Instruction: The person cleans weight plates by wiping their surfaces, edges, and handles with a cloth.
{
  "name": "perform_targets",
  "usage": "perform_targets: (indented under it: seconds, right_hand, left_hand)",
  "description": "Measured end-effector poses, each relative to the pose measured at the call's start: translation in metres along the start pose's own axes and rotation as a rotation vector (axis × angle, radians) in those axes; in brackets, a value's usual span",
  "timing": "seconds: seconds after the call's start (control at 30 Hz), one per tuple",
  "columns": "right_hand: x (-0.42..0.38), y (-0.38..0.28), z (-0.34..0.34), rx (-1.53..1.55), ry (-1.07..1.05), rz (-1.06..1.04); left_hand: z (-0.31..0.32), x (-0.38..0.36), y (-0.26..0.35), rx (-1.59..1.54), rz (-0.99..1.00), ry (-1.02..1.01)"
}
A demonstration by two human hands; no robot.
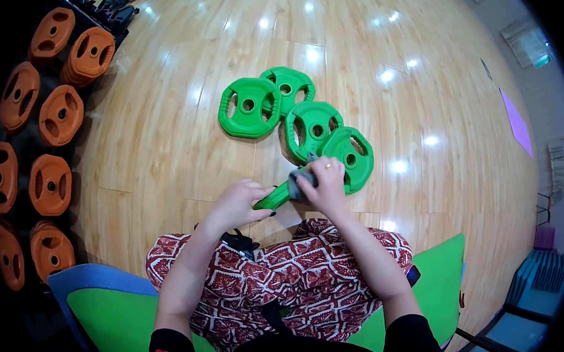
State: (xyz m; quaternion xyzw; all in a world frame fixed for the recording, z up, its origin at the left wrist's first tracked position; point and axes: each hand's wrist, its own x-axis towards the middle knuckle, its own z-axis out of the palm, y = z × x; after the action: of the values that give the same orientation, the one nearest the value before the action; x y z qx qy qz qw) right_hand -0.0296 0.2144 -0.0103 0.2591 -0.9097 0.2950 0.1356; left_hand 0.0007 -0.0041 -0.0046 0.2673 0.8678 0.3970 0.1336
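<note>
A green weight plate [275,199] stands on edge in front of my lap, seen nearly edge-on. My left hand [239,205] grips its near left end, fingers wrapped round the rim. In my right hand [324,180] is a grey cloth [300,184], pressed against the plate's far right end. Just beyond lie more green plates on the floor: one plate [352,160] right beside my right hand, another plate [316,129] partly under it, and a leaning pair farther off, the front plate [249,107] overlapping the rear plate [289,87].
Orange weight plates [51,185] hang on a dark rack along the left. Beneath me is a green mat [115,321] over a blue mat [88,279]. A purple mat [516,123] lies at the far right of the wooden floor [167,149]. Stacked mats [538,275] stand lower right.
</note>
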Motion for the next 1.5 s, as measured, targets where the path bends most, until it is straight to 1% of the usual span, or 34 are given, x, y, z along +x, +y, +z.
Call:
perform_targets:
  seconds: [0.07, 0.1, 0.13, 0.2, 0.23, 0.3, 0.33, 0.37, 0.47, 0.5, 0.53, 0.6, 0.63, 0.67, 0.7, 0.73, 0.77, 0.8, 0.87, 0.9, 0.93, 1.0, 1.07, 1.1, 1.17, 1.2, 1.27, 1.3, 1.37, 1.4, 1.47, 1.5]
  right_hand:
    - [0.003, 0.017, 0.004, 0.013, -0.004, 0.353]
    - [0.006, 0.024, 0.002, 0.062, -0.071, 0.469]
    - [0.004, 0.024, 0.003, 0.06, -0.067, 0.467]
    - [0.0, 0.017, 0.005, 0.052, -0.025, 0.392]
    - [-0.003, 0.009, 0.008, 0.088, 0.051, 0.291]
    - [-0.007, -0.007, 0.004, 0.08, 0.033, 0.125]
    - [-0.007, -0.015, 0.001, 0.063, 0.022, 0.03]
    - [-0.008, -0.016, 0.0, 0.044, 0.004, -0.024]
    - [-0.004, -0.003, 0.0, 0.026, 0.046, 0.039]
    - [-0.003, 0.004, 0.0, 0.051, -0.002, 0.16]
    - [-0.002, 0.015, 0.001, 0.05, -0.002, 0.16]
    - [0.001, 0.031, 0.001, 0.028, -0.074, 0.424]
    - [0.002, 0.033, 0.002, 0.133, -0.083, 0.467]
    - [-0.001, 0.031, 0.004, 0.135, -0.084, 0.468]
    - [-0.002, 0.022, 0.003, 0.138, -0.046, 0.373]
    - [-0.001, 0.013, 0.0, 0.137, -0.011, 0.274]
    - [0.0, 0.003, -0.004, 0.155, -0.019, 0.201]
    - [-0.002, -0.003, -0.005, 0.176, -0.045, 0.133]
    - [-0.004, -0.016, -0.01, 0.108, -0.107, -0.008]
    - [-0.005, -0.014, -0.01, 0.095, -0.118, -0.022]
    - [-0.004, -0.011, -0.01, 0.096, -0.118, -0.019]
    - [0.0, -0.003, -0.012, 0.146, -0.078, 0.106]
    - [0.005, 0.007, -0.011, 0.143, -0.16, 0.323]
    - [0.005, 0.014, -0.008, 0.152, -0.149, 0.35]
    - [0.004, 0.022, -0.004, 0.221, -0.13, 0.397]
    - [0.003, 0.021, -0.002, 0.195, -0.076, 0.344]
    - [0.002, 0.022, 0.002, 0.175, -0.018, 0.26]
    - [0.001, 0.023, 0.005, 0.18, -0.013, 0.266]
    - [-0.001, 0.026, 0.011, 0.252, 0.033, 0.255]
    - [-0.002, 0.028, 0.014, 0.253, 0.035, 0.258]
    - [-0.003, 0.03, 0.019, 0.534, -0.009, 0.446]
    - [-0.002, 0.027, 0.015, 0.535, -0.005, 0.445]
  left_hand:
    - [0.002, -0.001, 0.002, 0.036, -0.004, 0.01]
    - [0.003, -0.001, 0.004, 0.036, -0.001, 0.013]
    - [0.003, -0.001, 0.005, 0.046, 0.008, 0.013]
    - [0.003, -0.002, 0.006, 0.058, 0.016, 0.011]
    - [0.004, -0.003, 0.006, 0.031, 0.019, 0.017]
    - [0.008, -0.001, 0.006, -0.004, 0.025, 0.029]
    - [0.008, 0.001, 0.008, -0.013, 0.011, 0.011]
    - [0.01, 0.002, 0.01, -0.022, -0.003, -0.01]
    - [0.015, 0.002, 0.014, -0.028, -0.004, 0.026]
    - [0.015, 0.001, 0.013, -0.029, -0.005, 0.025]
    - [0.016, 0.0, 0.01, -0.018, 0.008, 0.022]
    - [0.017, 0.0, 0.008, -0.005, 0.025, 0.022]
    - [0.017, 0.0, 0.009, 0.0, 0.021, 0.023]
    - [0.017, -0.001, 0.009, 0.005, 0.013, 0.023]
    - [0.016, -0.001, 0.01, 0.004, 0.009, 0.024]
    - [0.015, 0.0, 0.011, 0.008, 0.001, -0.016]
    - [0.015, 0.0, 0.011, 0.013, -0.01, -0.057]
    - [0.017, 0.001, 0.01, 0.011, -0.017, -0.054]
    - [0.022, 0.002, 0.007, -0.034, 0.001, -0.057]
    - [0.023, 0.001, 0.006, -0.036, -0.004, -0.059]
    - [0.025, 0.001, 0.006, -0.025, 0.0, -0.044]
    - [0.025, 0.002, 0.009, -0.016, 0.007, -0.037]
    - [0.018, 0.0, 0.014, 0.026, -0.055, -0.083]
    - [0.018, -0.002, 0.014, 0.033, -0.057, -0.09]
    - [0.019, -0.007, 0.015, 0.163, -0.199, -0.009]
    - [0.015, -0.009, 0.016, 0.173, -0.204, -0.021]
    - [0.009, -0.01, 0.019, 0.259, -0.526, -0.303]
    - [0.011, -0.012, 0.019, 0.266, -0.527, -0.311]
    - [0.019, -0.016, 0.019, 0.386, -0.532, -0.433]
    - [0.025, -0.016, 0.018, 0.388, -0.531, -0.436]
    - [0.036, -0.013, 0.015, 0.331, -0.507, -0.306]
    - [0.037, -0.013, 0.014, 0.334, -0.506, -0.305]
